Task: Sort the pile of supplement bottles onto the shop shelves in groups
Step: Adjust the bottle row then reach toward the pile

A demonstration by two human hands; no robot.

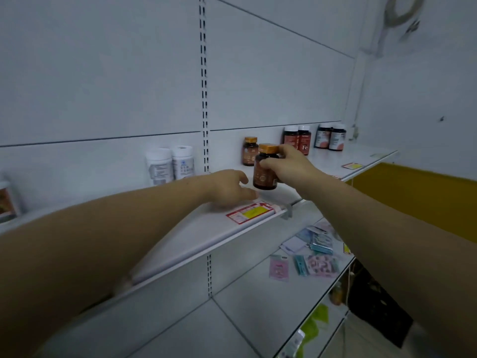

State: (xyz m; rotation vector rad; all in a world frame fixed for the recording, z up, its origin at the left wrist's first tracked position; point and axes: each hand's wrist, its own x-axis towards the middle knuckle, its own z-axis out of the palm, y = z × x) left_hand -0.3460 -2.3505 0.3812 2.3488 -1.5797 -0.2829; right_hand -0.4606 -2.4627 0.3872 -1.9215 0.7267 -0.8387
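At the far left edge of the upper shelf (196,236) stands a jar (7,202) with a pale lid, only partly in view. Further along, two white bottles (169,165) stand side by side against the back panel, touching or nearly so. My left hand (228,188) reaches over the shelf just right of them, empty, fingers loosely spread and pointing toward the bottle I am carrying, with the fingertips low over the shelf near a red and yellow price tag (249,212) clipped to the front rail. My right hand (286,167) grips an amber bottle with a gold cap (265,171), fingers wrapped round its upper body from the right; the bottle is upright, and I cannot tell whether its base touches the shelf or hangs just above it. Just behind it, against the back panel, stands a matching amber bottle (249,151) with the same gold cap. To the right come two dark-capped bottles with red labels (296,140), one marked "Fe", then another dark pair (330,137) with pale labels near the shelf's far end. On the lower shelf (258,301), below my right forearm, flat pastel packets (309,257) lie scattered.
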